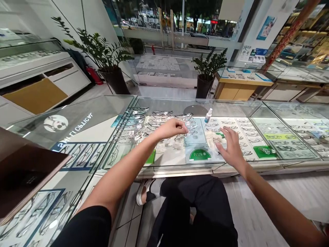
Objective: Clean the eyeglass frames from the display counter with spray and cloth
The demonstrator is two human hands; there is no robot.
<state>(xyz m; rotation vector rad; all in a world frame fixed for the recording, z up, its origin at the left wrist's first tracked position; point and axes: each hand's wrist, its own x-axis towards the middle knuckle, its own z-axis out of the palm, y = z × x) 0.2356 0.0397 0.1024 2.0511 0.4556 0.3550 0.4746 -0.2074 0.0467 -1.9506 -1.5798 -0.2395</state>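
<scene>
Glass display counter point(174, 169), both hands above its top.
Left hand point(176, 129): fingers curled, thumb drawn in; whether it pinches anything cannot be told. Eyeglasses point(162, 113) lie in rows beside and just beyond it. Right hand point(231, 147): fingers spread, near a green half-round panel point(200, 155). White-capped spray bottle point(208, 116) stands beyond, between both hands.
</scene>
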